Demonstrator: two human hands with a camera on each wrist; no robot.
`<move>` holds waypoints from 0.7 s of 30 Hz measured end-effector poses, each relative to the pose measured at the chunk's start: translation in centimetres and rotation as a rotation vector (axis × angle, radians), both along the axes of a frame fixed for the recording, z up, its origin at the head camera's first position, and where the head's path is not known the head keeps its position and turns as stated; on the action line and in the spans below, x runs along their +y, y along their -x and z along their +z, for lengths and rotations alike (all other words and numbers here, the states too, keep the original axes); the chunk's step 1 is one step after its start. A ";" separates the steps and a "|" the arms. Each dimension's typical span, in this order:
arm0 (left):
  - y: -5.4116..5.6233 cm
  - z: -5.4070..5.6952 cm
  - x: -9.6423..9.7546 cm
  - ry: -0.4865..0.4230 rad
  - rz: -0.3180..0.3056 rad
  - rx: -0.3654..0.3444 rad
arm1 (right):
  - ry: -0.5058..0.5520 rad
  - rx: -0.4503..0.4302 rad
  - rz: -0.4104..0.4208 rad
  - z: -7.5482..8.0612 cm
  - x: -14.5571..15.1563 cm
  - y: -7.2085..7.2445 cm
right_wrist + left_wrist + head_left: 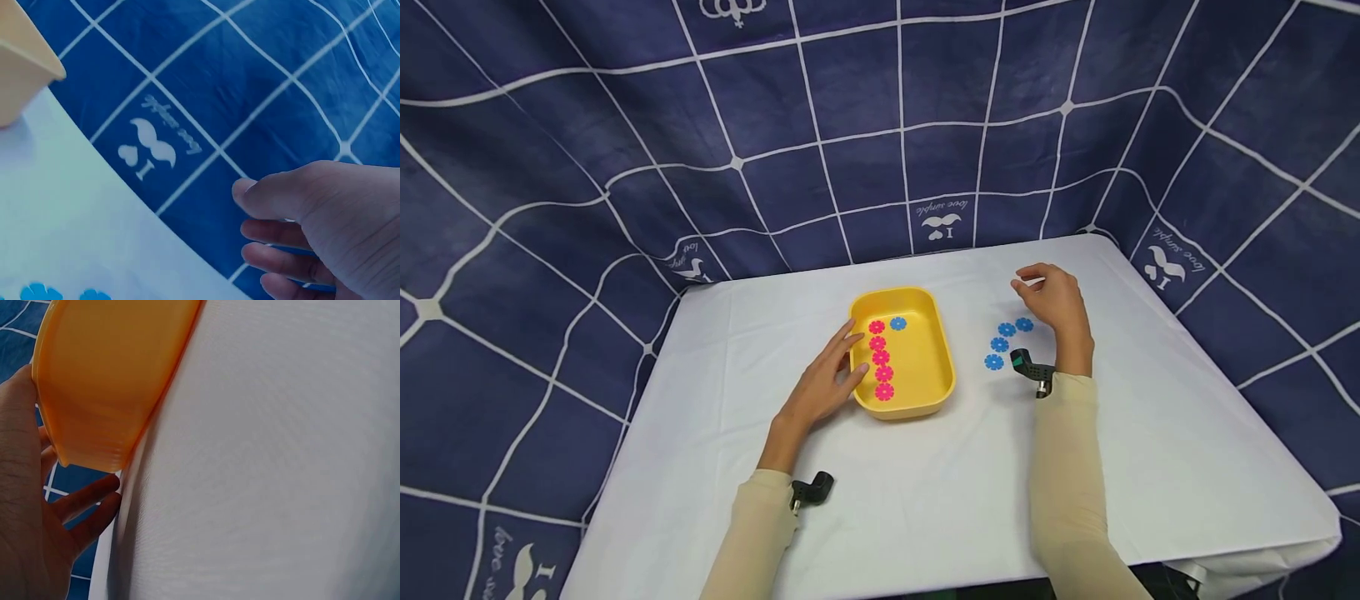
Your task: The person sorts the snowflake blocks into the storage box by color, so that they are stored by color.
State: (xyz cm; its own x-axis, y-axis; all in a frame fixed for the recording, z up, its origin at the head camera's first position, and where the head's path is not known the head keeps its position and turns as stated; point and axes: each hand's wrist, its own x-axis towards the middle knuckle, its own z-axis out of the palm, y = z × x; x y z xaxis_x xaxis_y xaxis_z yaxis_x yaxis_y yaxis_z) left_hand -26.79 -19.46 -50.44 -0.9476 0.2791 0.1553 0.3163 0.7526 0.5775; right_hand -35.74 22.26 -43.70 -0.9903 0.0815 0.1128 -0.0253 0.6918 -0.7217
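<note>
A yellow plastic tray [928, 400] stands on the table, its corner also in the right wrist view. Inside it, several pink flower-shaped discs [881, 357] form a column along the left side, and one blue flower-shaped disc [898, 323] lies beside the top one. My left hand [822, 385] touches the tray's left edge, thumb and fingers extended; the left wrist view has the tray wall [106, 394] near the thumb. My right hand [1056, 298] hovers beyond several loose blue discs [999, 343], fingers loosely bent, nothing visible between thumb and fingers [275, 231].
A white cloth [925, 500] covers the table, its far edge against a dark blue checked curtain [865, 167]. The curtain also rises at the left and right sides. Small black cameras sit on both wrists.
</note>
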 end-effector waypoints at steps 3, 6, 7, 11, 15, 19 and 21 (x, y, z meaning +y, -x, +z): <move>0.1 0.1 0.0 -0.004 0.004 -0.002 | -0.002 -0.051 -0.005 -0.6 0.9 0.0; 0.1 0.1 0.0 -0.019 0.005 -0.008 | -0.011 -0.112 0.006 -1.4 1.7 0.0; 0.1 0.1 0.0 -0.018 0.006 -0.010 | -0.014 -0.132 0.009 -1.7 2.0 0.0; 0.1 0.0 0.1 -0.011 0.010 -0.012 | -0.016 -0.207 0.024 -2.8 3.0 -0.2; 0.1 0.0 0.1 -0.009 0.012 -0.007 | -0.011 -0.263 0.050 -3.4 3.7 -0.3; 0.0 0.0 0.2 -0.017 0.019 -0.009 | -0.027 -0.318 0.098 -3.9 4.1 -0.3; 0.1 0.0 0.2 -0.021 0.020 -0.012 | -0.039 -0.342 0.120 -4.1 4.2 -0.2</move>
State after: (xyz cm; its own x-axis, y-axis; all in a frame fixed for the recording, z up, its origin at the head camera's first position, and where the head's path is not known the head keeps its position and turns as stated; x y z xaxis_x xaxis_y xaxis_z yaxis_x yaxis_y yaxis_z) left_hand -26.84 -19.28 -50.49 -0.9547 0.2572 0.1496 0.2946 0.7462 0.5969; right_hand -35.50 26.50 -47.80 -0.9736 -0.0356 -0.2255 0.1300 0.7255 -0.6758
